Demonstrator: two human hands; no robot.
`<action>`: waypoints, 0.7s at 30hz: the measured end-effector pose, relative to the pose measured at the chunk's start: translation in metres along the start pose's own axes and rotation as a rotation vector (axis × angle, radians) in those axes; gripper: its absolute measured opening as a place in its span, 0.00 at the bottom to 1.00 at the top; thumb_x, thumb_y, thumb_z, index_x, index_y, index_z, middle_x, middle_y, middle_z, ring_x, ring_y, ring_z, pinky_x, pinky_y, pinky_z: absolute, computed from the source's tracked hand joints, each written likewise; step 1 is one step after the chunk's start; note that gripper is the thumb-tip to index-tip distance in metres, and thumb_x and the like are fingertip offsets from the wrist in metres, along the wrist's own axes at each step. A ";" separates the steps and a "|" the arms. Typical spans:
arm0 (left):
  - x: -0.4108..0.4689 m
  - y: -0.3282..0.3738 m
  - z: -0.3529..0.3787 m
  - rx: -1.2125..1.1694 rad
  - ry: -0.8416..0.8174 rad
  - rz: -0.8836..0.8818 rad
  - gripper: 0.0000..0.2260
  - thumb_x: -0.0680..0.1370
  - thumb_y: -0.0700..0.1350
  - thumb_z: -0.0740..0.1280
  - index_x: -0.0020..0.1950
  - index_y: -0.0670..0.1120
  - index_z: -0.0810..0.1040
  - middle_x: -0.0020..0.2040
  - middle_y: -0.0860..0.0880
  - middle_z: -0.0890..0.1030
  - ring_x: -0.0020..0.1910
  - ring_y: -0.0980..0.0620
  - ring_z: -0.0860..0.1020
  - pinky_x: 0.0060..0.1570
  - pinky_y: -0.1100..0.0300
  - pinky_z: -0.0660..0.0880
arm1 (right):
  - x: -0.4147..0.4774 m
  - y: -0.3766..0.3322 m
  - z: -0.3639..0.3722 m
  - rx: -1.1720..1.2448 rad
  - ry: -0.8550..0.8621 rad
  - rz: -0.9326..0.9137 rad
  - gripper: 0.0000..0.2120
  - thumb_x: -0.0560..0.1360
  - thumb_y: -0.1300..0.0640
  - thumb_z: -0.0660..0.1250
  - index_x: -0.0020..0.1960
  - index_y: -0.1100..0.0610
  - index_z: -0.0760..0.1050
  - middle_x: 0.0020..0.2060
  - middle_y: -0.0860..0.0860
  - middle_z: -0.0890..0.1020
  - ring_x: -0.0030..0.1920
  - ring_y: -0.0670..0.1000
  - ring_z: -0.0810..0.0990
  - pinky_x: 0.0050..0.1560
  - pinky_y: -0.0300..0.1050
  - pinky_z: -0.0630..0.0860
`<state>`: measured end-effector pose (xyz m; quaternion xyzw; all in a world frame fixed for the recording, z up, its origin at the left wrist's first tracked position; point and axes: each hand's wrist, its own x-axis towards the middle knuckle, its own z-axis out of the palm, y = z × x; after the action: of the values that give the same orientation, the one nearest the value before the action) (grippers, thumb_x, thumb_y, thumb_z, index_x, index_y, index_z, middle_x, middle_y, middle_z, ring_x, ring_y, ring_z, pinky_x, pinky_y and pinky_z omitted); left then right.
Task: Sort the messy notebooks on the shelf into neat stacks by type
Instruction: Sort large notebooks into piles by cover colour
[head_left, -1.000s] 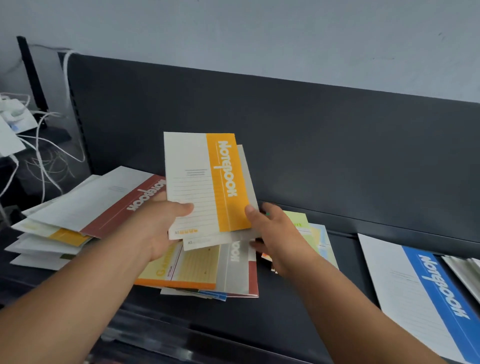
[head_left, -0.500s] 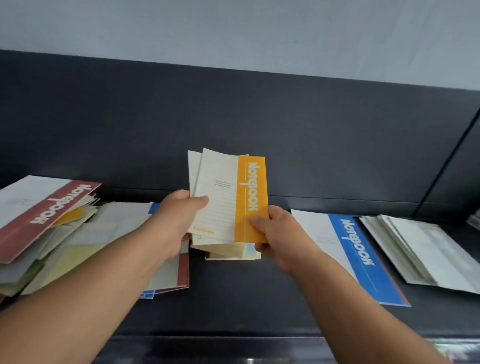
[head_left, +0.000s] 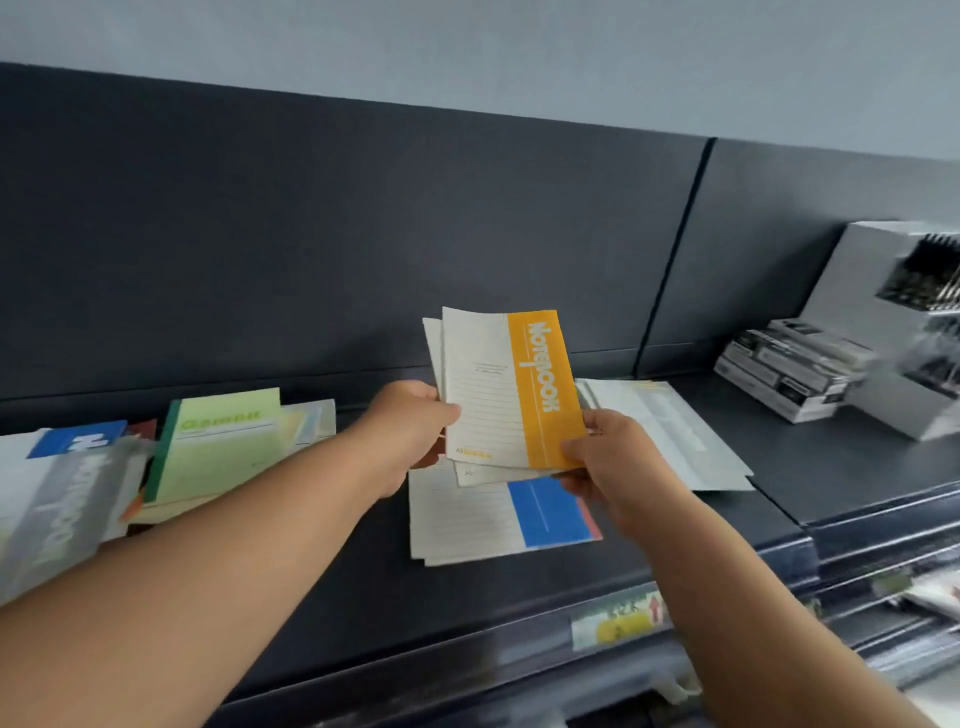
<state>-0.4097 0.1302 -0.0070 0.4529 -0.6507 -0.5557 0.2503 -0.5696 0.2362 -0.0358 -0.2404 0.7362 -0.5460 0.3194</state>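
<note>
Nearest, bare dark shelf (head_left: 519, 597) runs to its front edge below both forearms. The left hand (head_left: 410, 431) pinches the left edge and the right hand (head_left: 613, 457) grips the lower right corner of the orange-striped notebooks (head_left: 511, 387), lifted over a blue-striped notebook (head_left: 498, 514) lying flat. Left sits a messy pile (head_left: 218, 447); right, a pale stack (head_left: 670, 431); farther right, boxes (head_left: 800, 369)

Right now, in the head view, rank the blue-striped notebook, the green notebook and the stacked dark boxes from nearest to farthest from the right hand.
From the right hand:
1. Blue-striped notebook, lying just below-left of it.
2. Stacked dark boxes, at the shelf's right end.
3. Green notebook, far left, beyond the left hand.
</note>
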 end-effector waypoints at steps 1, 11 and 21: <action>0.002 0.002 0.012 0.017 -0.024 0.001 0.07 0.79 0.41 0.64 0.42 0.48 0.76 0.45 0.49 0.82 0.43 0.50 0.79 0.44 0.57 0.76 | 0.006 0.004 -0.014 0.006 0.032 0.014 0.14 0.76 0.69 0.59 0.59 0.58 0.74 0.44 0.58 0.82 0.36 0.55 0.81 0.35 0.46 0.80; 0.017 -0.017 0.043 0.668 0.067 0.258 0.20 0.79 0.51 0.63 0.71 0.51 0.68 0.67 0.50 0.73 0.62 0.48 0.74 0.60 0.53 0.72 | 0.066 0.036 -0.124 -0.193 0.352 0.097 0.19 0.75 0.70 0.58 0.64 0.62 0.73 0.45 0.57 0.79 0.42 0.58 0.79 0.41 0.48 0.77; 0.015 -0.026 0.023 0.986 0.146 0.377 0.23 0.80 0.52 0.61 0.74 0.49 0.64 0.70 0.49 0.68 0.69 0.47 0.65 0.64 0.52 0.68 | 0.060 0.031 -0.099 -0.989 0.419 -0.017 0.20 0.77 0.59 0.59 0.69 0.55 0.67 0.69 0.56 0.67 0.68 0.62 0.64 0.64 0.56 0.64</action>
<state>-0.4275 0.1297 -0.0403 0.4296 -0.8856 -0.0966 0.1478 -0.6837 0.2676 -0.0585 -0.2540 0.9516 -0.1730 0.0098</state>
